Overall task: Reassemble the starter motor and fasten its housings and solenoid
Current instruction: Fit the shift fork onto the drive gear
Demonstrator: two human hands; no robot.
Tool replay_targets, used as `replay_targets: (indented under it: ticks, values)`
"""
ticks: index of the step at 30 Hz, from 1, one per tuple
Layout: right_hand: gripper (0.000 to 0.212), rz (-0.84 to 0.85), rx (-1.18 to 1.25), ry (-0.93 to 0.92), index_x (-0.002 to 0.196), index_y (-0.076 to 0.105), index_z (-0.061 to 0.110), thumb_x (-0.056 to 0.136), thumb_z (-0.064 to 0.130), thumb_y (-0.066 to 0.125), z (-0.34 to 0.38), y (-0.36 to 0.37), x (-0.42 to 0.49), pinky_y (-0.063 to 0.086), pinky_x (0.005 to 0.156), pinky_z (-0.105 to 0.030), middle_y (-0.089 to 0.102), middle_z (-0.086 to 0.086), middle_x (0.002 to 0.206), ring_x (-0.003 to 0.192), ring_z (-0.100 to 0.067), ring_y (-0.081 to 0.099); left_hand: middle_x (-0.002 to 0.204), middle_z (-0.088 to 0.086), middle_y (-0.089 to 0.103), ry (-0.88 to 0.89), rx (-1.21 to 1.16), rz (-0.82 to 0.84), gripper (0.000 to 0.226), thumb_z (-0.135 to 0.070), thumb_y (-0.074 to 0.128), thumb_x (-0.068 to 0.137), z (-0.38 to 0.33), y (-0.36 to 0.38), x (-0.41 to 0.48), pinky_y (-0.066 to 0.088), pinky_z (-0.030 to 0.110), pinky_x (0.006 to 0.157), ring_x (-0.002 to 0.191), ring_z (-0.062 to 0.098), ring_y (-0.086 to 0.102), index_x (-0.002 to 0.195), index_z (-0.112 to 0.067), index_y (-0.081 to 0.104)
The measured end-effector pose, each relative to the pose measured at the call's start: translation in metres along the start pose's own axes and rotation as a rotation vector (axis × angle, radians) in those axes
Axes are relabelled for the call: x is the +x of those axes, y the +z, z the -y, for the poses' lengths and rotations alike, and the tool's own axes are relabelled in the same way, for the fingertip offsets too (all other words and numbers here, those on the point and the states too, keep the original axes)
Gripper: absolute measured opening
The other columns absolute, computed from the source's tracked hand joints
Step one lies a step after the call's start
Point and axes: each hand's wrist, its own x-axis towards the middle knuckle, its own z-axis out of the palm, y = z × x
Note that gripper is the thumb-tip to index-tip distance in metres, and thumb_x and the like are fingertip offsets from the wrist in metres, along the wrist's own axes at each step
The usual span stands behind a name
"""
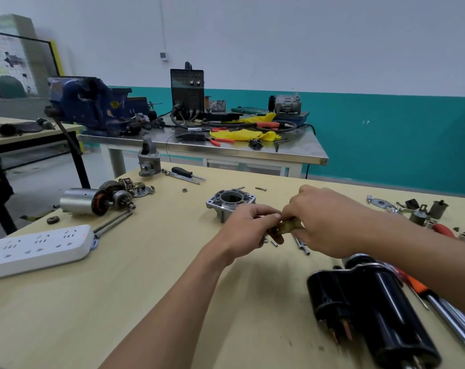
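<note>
Starter motor found in pieces, spread across the desk (146, 302). Nearest, at right, the black motor body (372, 310) lies on its side, copper terminals toward the camera, with an orange-handled screwdriver (417, 286) just beside it.

Mid-desk, the left hand (248, 230) and right hand (330, 219) meet above the surface. Both pinch one small tan part (290, 225) between curled fingertips; its exact form cannot be made out. Loose pins (302, 246) lie directly beneath.

Just beyond the hands stands the aluminium housing (230, 202), bore upward. Farther left lie the armature (103, 202) in its silver casing and, beyond it, the nose housing (148, 161).

Risk, in my judgement: the tan part is held in mid-air by fingertips alone, so a slip would drop it among the pins, where it could knock them rolling toward the desk edge. With so many small fasteners scattered about, a wrong or forgotten one at fastening is also likely.
</note>
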Motion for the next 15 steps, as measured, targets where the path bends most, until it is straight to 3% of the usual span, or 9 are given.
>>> replay_targets:
  ticks: [6, 9, 12, 15]
  values:
    - [0.018, 0.037, 0.094, 0.005, 0.108, 0.065, 0.031, 0.096, 0.033, 0.051, 0.003, 0.004, -0.013, 0.048, 0.085, -0.04, 0.064, 0.007, 0.095, 0.099, -0.017, 0.048, 0.07, 0.014, 0.073, -0.074, 0.025, 0.118, 0.036, -0.029, 0.046, 0.098, -0.002, 0.001, -0.002, 0.027, 0.019, 0.041, 0.047, 0.014, 0.033, 0.076, -0.023, 0.075]
    - [0.017, 0.069, 0.14, 0.053, 0.103, 0.067, 0.028, 0.095, 0.033, 0.053, 0.006, 0.005, -0.015, 0.053, 0.08, -0.041, 0.064, 0.003, 0.091, 0.093, -0.021, 0.058, 0.067, 0.007, 0.073, -0.008, 0.145, 0.107, 0.036, -0.025, 0.046, 0.097, -0.001, 0.005, -0.003, 0.035, 0.018, 0.045, 0.048, 0.009, 0.045, 0.073, -0.021, 0.072]
    - [0.02, 0.045, 0.202, 0.078, 0.077, 0.061, 0.029, 0.095, 0.033, 0.053, 0.007, 0.005, -0.012, 0.054, 0.069, -0.039, 0.063, 0.0, 0.078, 0.077, -0.02, 0.061, 0.065, -0.003, 0.071, 0.071, 0.258, 0.085, 0.031, -0.02, 0.046, 0.097, 0.002, 0.01, -0.003, 0.046, 0.026, 0.067, 0.064, 0.007, 0.059, 0.077, -0.018, 0.07]
    - [0.029, 0.045, 0.322, 0.059, 0.066, 0.058, 0.032, 0.096, 0.033, 0.056, 0.005, 0.002, -0.01, 0.053, 0.066, -0.038, 0.066, 0.002, 0.072, 0.069, -0.018, 0.062, 0.064, -0.003, 0.07, 0.094, 0.237, 0.059, 0.031, -0.014, 0.045, 0.097, 0.001, 0.01, -0.005, 0.044, 0.021, 0.063, 0.062, 0.005, 0.058, 0.077, -0.02, 0.069]
